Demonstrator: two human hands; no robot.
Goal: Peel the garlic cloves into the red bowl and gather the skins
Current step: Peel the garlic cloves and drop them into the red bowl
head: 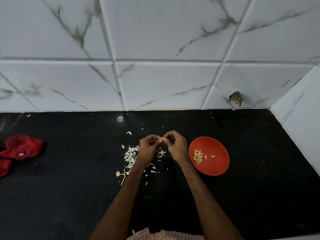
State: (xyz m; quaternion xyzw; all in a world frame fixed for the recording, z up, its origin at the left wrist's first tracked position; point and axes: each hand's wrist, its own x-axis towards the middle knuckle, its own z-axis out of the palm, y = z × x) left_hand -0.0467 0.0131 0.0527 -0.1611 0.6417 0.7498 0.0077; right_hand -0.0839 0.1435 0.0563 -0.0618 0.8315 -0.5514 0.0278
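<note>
Both hands are up over the black countertop (69,187), meeting at the fingertips. Left hand (149,148) and right hand (176,146) each pinch the same garlic clove (162,139), fingers curled in tight. Only a pale tip of it shows between them.

Handling, my read:
- The clove is tiny and light, with a firm core. The skin is dry, papery and brittle, and tears in flakes.
- Once bare it is probably slick, so a fingertip pinch at the two ends looks best, with a nail working the skin from the tip.
- The skins weigh next to nothing and scatter easily. Sweeping them with a flat hand should beat picking them up.

Counts:
- One clove in hand.
- One red bowl (218,148), just right of the right hand.
- Peeled cloves (198,157) in the bowl: a tight cluster of roughly ten, too packed for an exact count, plus two lying apart.
- One main heap of skins (131,155) left of the left hand, with loose flakes strewn under and around both wrists, too many to count.
- One bare garlic stalk (122,177) near the heap.
- A red mesh bag (22,147) sits well off to the left.
</note>
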